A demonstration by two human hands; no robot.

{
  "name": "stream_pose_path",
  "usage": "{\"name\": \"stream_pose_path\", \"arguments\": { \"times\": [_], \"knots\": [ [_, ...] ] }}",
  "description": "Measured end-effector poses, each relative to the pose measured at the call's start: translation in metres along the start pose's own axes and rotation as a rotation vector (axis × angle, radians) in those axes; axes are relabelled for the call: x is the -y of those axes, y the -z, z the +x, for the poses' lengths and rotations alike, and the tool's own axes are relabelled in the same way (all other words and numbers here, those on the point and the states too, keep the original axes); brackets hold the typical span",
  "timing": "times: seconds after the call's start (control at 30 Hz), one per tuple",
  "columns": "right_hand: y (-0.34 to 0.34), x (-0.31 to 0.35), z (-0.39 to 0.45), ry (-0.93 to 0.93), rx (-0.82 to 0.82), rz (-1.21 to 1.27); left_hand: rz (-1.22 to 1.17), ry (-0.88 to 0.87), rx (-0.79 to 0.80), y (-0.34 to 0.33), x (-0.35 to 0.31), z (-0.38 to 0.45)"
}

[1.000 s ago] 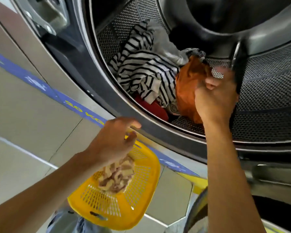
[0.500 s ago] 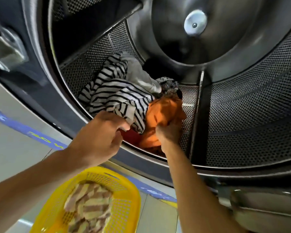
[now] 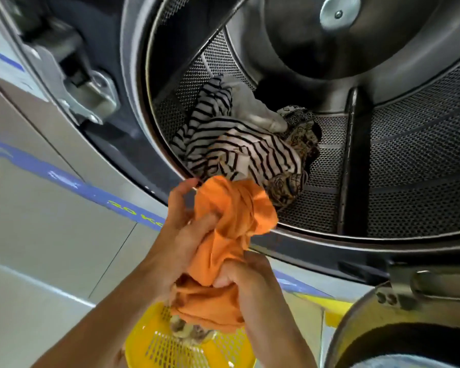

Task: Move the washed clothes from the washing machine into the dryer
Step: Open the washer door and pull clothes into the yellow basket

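Observation:
An orange garment [image 3: 231,235] hangs bunched just outside the rim of the washing machine drum [image 3: 409,160]. My left hand [image 3: 181,235] grips its upper part from the left. My right hand [image 3: 247,277] grips it lower down. Inside the drum lie a black-and-white striped garment [image 3: 239,152], a plain white piece [image 3: 252,107] and a patterned cloth [image 3: 298,123]. Under the orange garment stands a yellow basket [image 3: 154,346] that holds a brown checked cloth [image 3: 189,333], mostly hidden.
The machine's grey front panel [image 3: 37,208] with a blue stripe runs along the left. A metal door hinge [image 3: 91,96] sits at the upper left of the opening. An open round door [image 3: 383,328] stands at the lower right.
Both hands pulled the orange garment out of the drum and down over the basket. My left hand left the striped garment and took hold of the orange one.

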State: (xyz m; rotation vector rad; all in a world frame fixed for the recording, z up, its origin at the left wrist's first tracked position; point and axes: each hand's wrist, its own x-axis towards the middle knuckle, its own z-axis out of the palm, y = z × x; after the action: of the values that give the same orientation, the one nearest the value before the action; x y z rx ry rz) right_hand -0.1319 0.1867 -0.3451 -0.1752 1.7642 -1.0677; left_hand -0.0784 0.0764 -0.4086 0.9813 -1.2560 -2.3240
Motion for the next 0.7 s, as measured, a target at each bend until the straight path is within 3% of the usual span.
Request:
{"name": "stream_pose_path", "arguments": {
  "times": [0.07, 0.17, 0.27, 0.37, 0.43, 0.6, 0.7],
  "knots": [
    [0.000, -0.012, -0.003, -0.052, 0.128, -0.212, 0.091, 0.043, 0.043, 0.015, 0.012, -0.021],
    [0.003, -0.045, 0.005, -0.166, 0.209, -0.444, 0.347, 0.082, -0.038, 0.035, 0.039, -0.042],
    [0.005, -0.097, 0.028, -0.177, 0.077, -0.577, 0.428, 0.261, 0.118, 0.048, 0.068, -0.046],
    [0.019, -0.122, 0.047, -0.163, -0.119, -0.805, 0.821, 0.327, 0.234, 0.054, 0.088, -0.037],
    [0.033, -0.104, 0.050, -0.050, -0.272, -0.783, 1.013, 0.240, 0.247, 0.053, 0.087, -0.031],
    [0.057, -0.001, 0.081, 0.537, -0.740, -0.467, 1.039, -0.064, 0.180, 0.036, 0.050, -0.017],
    [0.069, 0.048, 0.151, 0.597, -0.801, -0.591, 0.933, -0.208, 0.113, 0.020, 0.021, -0.004]
  ]
}}
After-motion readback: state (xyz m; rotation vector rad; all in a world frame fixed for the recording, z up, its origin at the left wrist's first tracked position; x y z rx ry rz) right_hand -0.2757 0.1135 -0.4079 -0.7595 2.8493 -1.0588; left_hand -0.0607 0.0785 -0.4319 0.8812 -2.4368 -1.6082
